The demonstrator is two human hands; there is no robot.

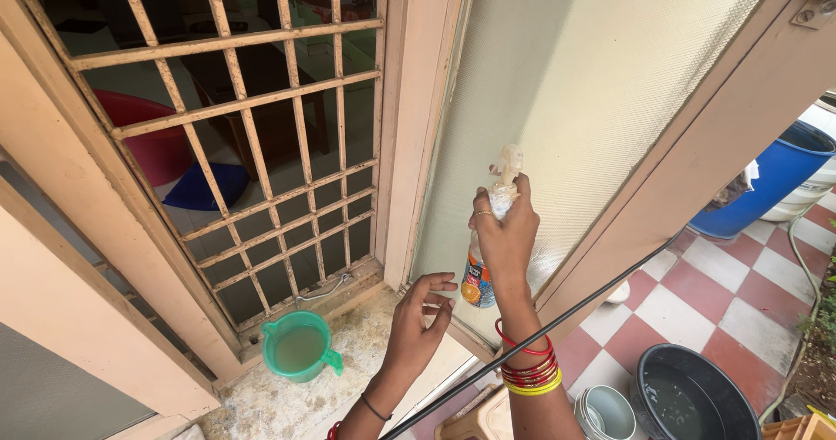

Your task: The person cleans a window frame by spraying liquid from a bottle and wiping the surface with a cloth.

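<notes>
Frosted glass of the door panel (592, 83) is faced by a spray bottle (484, 261) held near frame centre, long axis roughly upright, nozzle at top. The bottle is clasped in the grip of the right hand (507, 235), fingers closed round the neck. The left hand (420, 318), lower left of it, is kept open and empty, just beside the bottle's base.

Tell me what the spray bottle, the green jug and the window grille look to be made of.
Spray bottle in the right hand: likely clear plastic with a printed label, whitish trigger head. Green jug: translucent plastic, glossy, liquid showing through. Window grille: probably metal bars in pinkish-beige paint, chipped and dark in spots.
</notes>
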